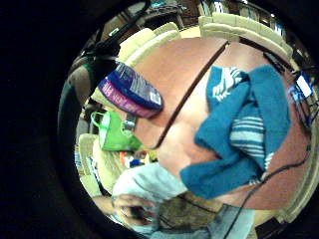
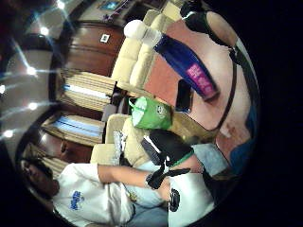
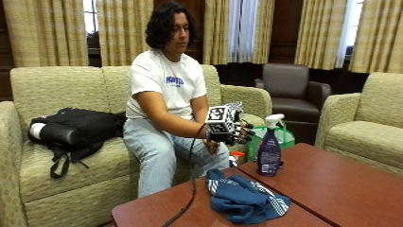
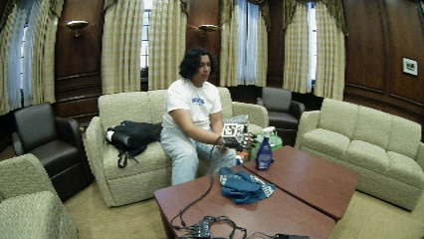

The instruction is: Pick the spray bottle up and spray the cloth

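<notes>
1. A crumpled blue cloth [image 3: 245, 198] with white stripes lies nearest, heaped in soft folds on the reddish-brown wooden counter [image 3: 340, 189], beside the dark seam between its two halves.
2. A thin black cable [image 3: 189, 189] runs across the counter past the cloth and up toward the gloved hand.
3. Beyond the cloth, the spray bottle [image 3: 269, 146] stands upright on the counter: a dark blue plastic body with a pink label and a white trigger head.
4. The right hand [image 3: 230, 130], in a black glove, hovers above the counter edge just beside the bottle; its grip is open, fingers extended toward the bottle and holding nothing. Contact with the bottle cannot be told.
5. A green bag [image 3: 255, 142] sits behind the bottle, below the counter.
6. Farther back, a black backpack [image 3: 75, 130] rests on the beige textured sofa [image 3: 56, 85] beside the seated person.
</notes>
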